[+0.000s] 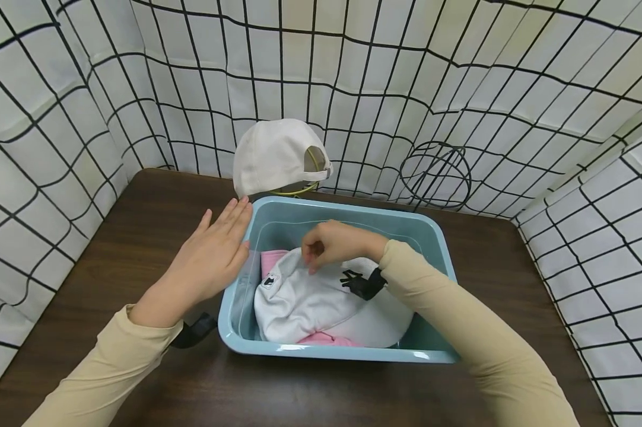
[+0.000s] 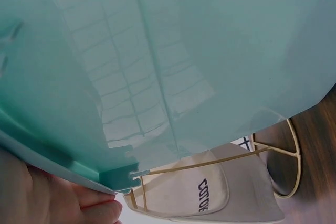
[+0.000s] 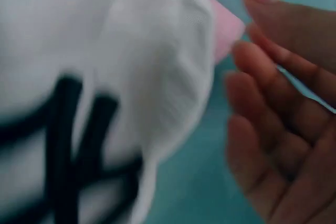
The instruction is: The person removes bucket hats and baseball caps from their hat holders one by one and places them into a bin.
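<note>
A pale blue plastic basin (image 1: 342, 353) stands on the table. Inside it lies a white cap (image 1: 310, 302) with a small dark patch and black marks on it, over pink cloth (image 1: 272, 261) of which only edges show. My left hand (image 1: 214, 255) lies with straight fingers along the basin's left rim; in the left wrist view its fingers (image 2: 94, 203) touch the rim from outside. Above the cap hovers my right hand (image 1: 342, 243), its fingers loosely curled. In the right wrist view nothing is between those fingers (image 3: 252, 98), apart from the blurred white fabric (image 3: 157, 66).
Behind the basin's left corner, another white cap (image 1: 278, 151) sits on a gold wire stand (image 2: 294, 150). A round black wire frame (image 1: 438, 175) is at the back right. Black wire grid panels (image 1: 353, 77) surround the dark wooden table (image 1: 139, 249) at the back and sides.
</note>
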`<state>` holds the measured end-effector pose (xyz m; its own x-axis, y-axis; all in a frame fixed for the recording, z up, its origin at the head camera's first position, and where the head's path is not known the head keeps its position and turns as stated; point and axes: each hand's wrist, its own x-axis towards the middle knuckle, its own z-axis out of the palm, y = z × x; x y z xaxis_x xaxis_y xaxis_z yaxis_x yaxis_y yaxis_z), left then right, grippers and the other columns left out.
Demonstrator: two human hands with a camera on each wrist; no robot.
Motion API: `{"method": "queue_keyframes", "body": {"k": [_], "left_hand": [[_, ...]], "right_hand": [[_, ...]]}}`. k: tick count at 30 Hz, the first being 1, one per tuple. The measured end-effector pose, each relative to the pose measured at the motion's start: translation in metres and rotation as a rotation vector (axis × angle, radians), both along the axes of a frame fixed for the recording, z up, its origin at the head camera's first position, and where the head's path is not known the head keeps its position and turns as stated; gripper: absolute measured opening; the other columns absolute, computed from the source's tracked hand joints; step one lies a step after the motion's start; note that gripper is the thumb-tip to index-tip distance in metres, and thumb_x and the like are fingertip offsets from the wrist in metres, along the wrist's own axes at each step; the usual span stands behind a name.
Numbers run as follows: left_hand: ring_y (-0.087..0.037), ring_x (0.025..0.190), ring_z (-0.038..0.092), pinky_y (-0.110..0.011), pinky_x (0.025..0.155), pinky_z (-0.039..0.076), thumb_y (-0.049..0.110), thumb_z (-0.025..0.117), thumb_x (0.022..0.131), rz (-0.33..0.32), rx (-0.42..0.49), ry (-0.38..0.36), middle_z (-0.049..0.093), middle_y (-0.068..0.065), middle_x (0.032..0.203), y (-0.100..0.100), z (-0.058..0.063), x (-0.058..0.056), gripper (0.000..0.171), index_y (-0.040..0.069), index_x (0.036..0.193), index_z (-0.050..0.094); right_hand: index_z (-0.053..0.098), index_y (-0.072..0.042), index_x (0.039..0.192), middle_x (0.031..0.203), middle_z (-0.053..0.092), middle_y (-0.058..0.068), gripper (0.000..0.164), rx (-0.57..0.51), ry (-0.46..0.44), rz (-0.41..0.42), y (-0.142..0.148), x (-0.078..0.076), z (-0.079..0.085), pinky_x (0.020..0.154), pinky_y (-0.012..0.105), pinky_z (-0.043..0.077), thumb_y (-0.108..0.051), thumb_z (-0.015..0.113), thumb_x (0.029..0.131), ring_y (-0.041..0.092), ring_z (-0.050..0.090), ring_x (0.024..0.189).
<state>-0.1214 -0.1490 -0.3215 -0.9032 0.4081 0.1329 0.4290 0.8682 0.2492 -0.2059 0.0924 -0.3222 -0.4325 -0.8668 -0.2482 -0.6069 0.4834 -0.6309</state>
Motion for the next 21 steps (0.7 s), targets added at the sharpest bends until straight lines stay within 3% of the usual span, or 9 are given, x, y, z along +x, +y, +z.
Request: {"method": "queue_keyframes", "body": {"k": [4, 7, 16, 21], "left_hand": [[-0.034, 0.142, 0.013, -0.058, 0.110, 0.010, 0.022, 0.039, 0.097, -0.002, 0.005, 0.011, 0.019, -0.021, 0.153, 0.000, 0.000, 0.000, 0.060, -0.008, 0.145, 0.022], [-0.034, 0.142, 0.014, -0.058, 0.110, 0.011, 0.021, 0.039, 0.097, -0.003, 0.006, 0.017, 0.019, -0.022, 0.153, -0.001, 0.000, 0.000, 0.059, -0.009, 0.145, 0.022], [-0.034, 0.142, 0.013, -0.058, 0.110, 0.011, 0.021, 0.040, 0.097, 0.001, 0.019, 0.012, 0.019, -0.021, 0.153, 0.000, -0.002, 0.000, 0.060, -0.008, 0.146, 0.021], [-0.034, 0.142, 0.013, -0.058, 0.110, 0.010, 0.022, 0.040, 0.097, -0.007, 0.025, 0.012, 0.019, -0.021, 0.153, 0.001, -0.002, -0.001, 0.060, -0.008, 0.146, 0.021]], "right_hand": [[0.065, -0.009, 0.078, 0.073, 0.061, -0.005, 0.009, 0.060, -0.129, -0.020, 0.021, -0.003, 0.001, 0.062, 0.021, 0.045, -0.004, 0.073, 0.080, 0.007, 0.053, 0.066], [0.066, -0.007, 0.078, 0.071, 0.060, -0.004, 0.010, 0.112, -0.166, -0.025, 0.029, -0.003, -0.007, 0.061, 0.021, 0.044, -0.004, 0.075, 0.078, 0.008, 0.052, 0.065], [0.060, -0.011, 0.072, 0.068, 0.054, -0.006, 0.017, 0.289, -0.156, -0.036, 0.026, 0.002, -0.041, 0.062, 0.018, 0.039, -0.008, 0.076, 0.078, 0.005, 0.047, 0.064], [0.060, -0.012, 0.069, 0.066, 0.054, -0.007, 0.020, 0.317, -0.148, -0.068, 0.027, 0.003, -0.048, 0.060, 0.018, 0.038, -0.010, 0.077, 0.077, 0.005, 0.046, 0.062]]}}
